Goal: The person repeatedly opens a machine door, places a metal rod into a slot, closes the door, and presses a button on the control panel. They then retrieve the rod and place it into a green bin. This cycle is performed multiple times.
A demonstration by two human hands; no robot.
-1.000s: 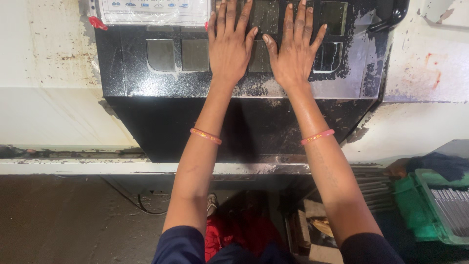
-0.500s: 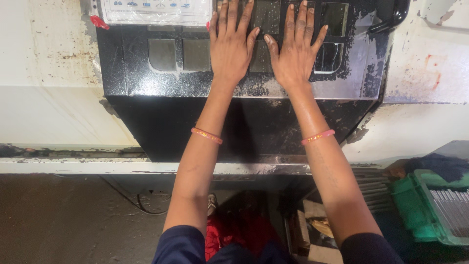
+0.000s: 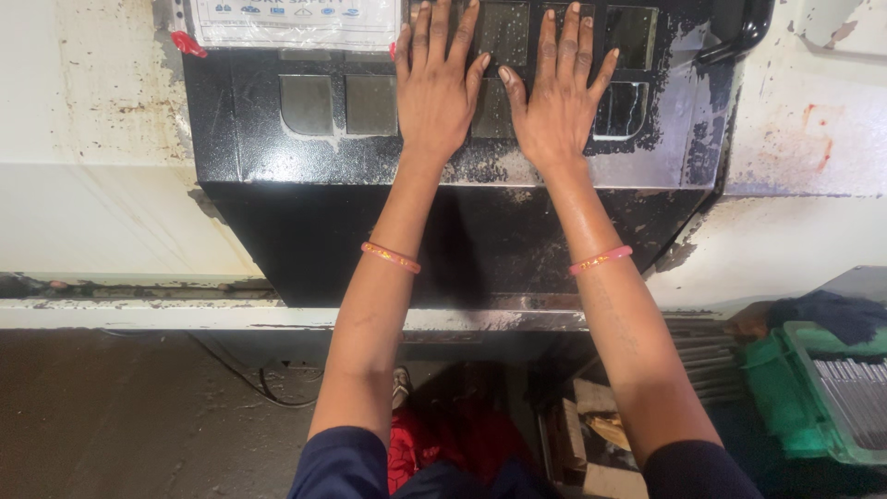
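Nearest us, low in view: dark blue sleeves (image 3: 346,462) end at the elbows; below them we see red cloth (image 3: 434,453) and a dim floor (image 3: 111,416).
Right foreground: a green crate (image 3: 813,397) of grey metal parts sits beside the machine, with a dark rag (image 3: 832,314) at its far edge. We judge it is kept there for easy reach.
Forearms: both run straight forward and nearly parallel, elbows barely bent. Each wrist carries a thin bangle, the left one (image 3: 391,257) orange, the right one (image 3: 601,260) pink.
Machine ledge: a worn white sill (image 3: 139,314) crosses the view, paint chipped and stained.
Black panel (image 3: 277,120): the thing under our hands. It is a glossy, slanted door front on the white machine body, wet-looking and speckled, with small square windows (image 3: 342,103) in rows.
Left hand (image 3: 434,88): laid flat, palm down on the panel, fingers stretched and slightly fanned; it pinches nothing.
Right hand (image 3: 559,102): likewise flat and splayed, thumb out toward the left thumb, the two thumbs close but apart.
Why so placed: we judge the flat palms give broad contact for leaning or pushing against the slick face.
Farthest: a black handle (image 3: 739,32) at the upper right corner, untouched, and a laminated sheet (image 3: 296,23) taped at upper left.
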